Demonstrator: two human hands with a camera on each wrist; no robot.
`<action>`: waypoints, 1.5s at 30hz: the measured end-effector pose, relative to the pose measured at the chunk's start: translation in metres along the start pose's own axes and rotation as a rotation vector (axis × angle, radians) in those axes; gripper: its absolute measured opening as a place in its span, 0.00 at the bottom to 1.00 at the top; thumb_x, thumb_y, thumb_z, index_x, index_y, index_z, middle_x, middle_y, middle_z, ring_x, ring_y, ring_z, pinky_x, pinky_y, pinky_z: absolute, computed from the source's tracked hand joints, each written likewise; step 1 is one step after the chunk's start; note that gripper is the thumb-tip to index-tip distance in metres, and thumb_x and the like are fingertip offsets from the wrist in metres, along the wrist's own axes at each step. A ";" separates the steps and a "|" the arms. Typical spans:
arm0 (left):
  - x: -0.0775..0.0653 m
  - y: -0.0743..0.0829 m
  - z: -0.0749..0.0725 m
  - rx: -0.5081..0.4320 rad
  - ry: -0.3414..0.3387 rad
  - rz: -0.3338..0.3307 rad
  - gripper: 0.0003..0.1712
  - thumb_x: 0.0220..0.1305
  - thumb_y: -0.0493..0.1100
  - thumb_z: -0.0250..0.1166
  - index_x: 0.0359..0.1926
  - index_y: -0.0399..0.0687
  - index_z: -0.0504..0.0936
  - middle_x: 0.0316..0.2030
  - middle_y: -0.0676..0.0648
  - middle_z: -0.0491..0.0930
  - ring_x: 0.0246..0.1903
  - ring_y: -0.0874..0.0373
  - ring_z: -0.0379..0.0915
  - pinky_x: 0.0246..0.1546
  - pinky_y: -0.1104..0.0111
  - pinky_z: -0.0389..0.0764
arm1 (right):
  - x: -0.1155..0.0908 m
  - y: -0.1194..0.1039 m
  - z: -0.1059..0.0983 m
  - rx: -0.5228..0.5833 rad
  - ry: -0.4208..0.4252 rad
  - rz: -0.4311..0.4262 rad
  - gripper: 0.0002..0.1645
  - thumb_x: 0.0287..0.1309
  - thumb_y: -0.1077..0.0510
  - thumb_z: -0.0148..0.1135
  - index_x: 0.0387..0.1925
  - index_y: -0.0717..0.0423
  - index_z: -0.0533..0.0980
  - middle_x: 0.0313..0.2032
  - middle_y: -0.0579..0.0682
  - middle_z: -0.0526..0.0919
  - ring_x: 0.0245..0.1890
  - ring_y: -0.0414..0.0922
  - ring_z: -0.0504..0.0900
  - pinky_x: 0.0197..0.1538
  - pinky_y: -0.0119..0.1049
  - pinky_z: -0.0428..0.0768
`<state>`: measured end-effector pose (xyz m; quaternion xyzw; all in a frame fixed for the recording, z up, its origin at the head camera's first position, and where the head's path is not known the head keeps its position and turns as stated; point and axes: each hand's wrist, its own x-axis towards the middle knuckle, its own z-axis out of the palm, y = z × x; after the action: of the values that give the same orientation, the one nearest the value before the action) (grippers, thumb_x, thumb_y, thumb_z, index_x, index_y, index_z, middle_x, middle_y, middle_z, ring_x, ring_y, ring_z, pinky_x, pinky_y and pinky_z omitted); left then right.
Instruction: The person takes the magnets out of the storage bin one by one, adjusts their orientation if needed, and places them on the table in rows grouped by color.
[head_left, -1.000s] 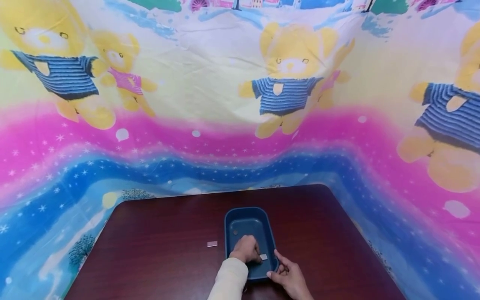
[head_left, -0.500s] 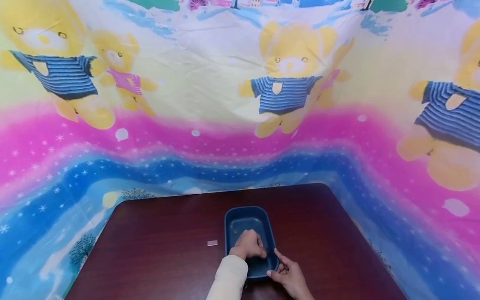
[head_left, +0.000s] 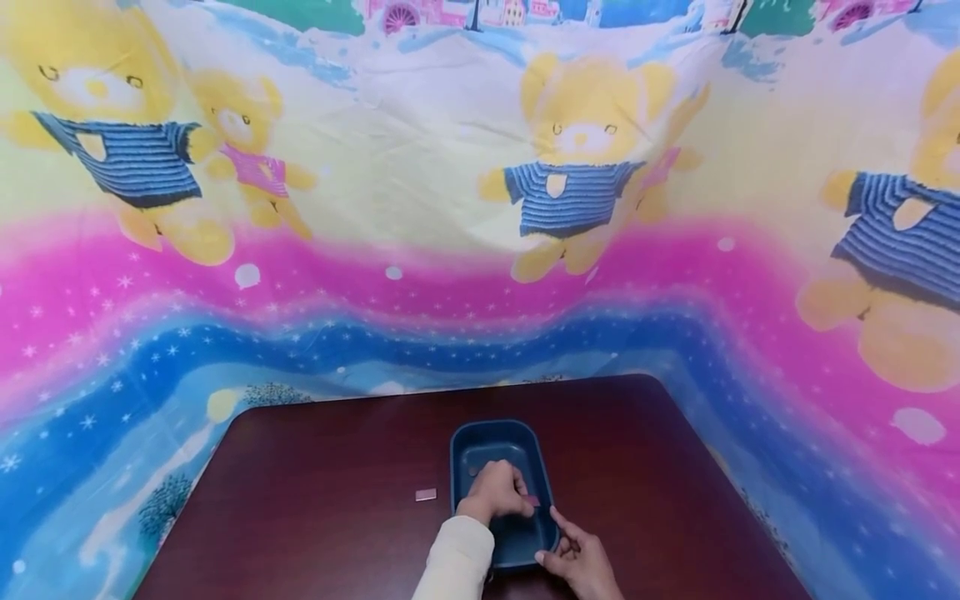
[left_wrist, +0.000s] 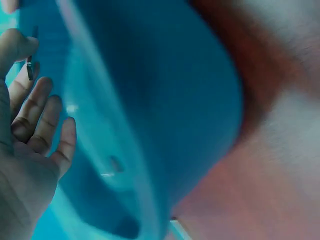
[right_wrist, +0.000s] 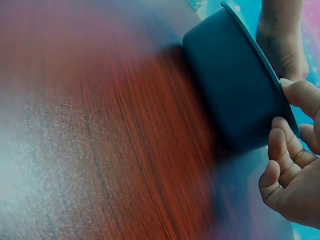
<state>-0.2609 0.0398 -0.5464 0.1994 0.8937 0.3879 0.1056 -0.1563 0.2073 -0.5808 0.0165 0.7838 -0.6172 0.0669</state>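
Note:
A dark blue rectangular plastic tub (head_left: 542,467) with rounded corners stands on the table. My left hand (head_left: 497,490) reaches down into it from the left. Between its thumb and index finger it pinches a small thin flat rectangular piece (left_wrist: 30,68), reddish in the head view; its other fingers spread loosely in the left wrist view. My right hand (head_left: 581,560) holds the tub's near right corner, with thumb and fingers at the rim and outer wall (right_wrist: 235,85). A small roundish thing (head_left: 472,471) lies on the tub floor, partly hidden by the left hand.
Left of the tub, a small pinkish flat rectangle (head_left: 426,494) lies on the dark red-brown wooden table (head_left: 330,467). Behind and around the table hangs a cloth (head_left: 420,200) printed with bears.
One second ago the small flat rectangle showed pale on the tub floor by the left fingertips; now the left hand pinches a flat piece there. The right hand keeps its place on the tub.

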 end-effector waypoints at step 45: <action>-0.085 -0.051 -0.055 0.163 0.538 0.453 0.14 0.26 0.43 0.74 0.18 0.58 0.77 0.27 0.62 0.74 0.31 0.67 0.67 0.30 0.72 0.72 | 0.001 0.001 0.006 0.109 0.012 0.011 0.46 0.49 0.64 0.68 0.66 0.68 0.54 0.19 0.49 0.69 0.18 0.40 0.69 0.25 0.32 0.71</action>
<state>-0.2171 -0.0653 -0.5442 0.2908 0.8506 0.3676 -0.2384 -0.1565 0.2015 -0.5836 0.0282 0.7491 -0.6587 0.0645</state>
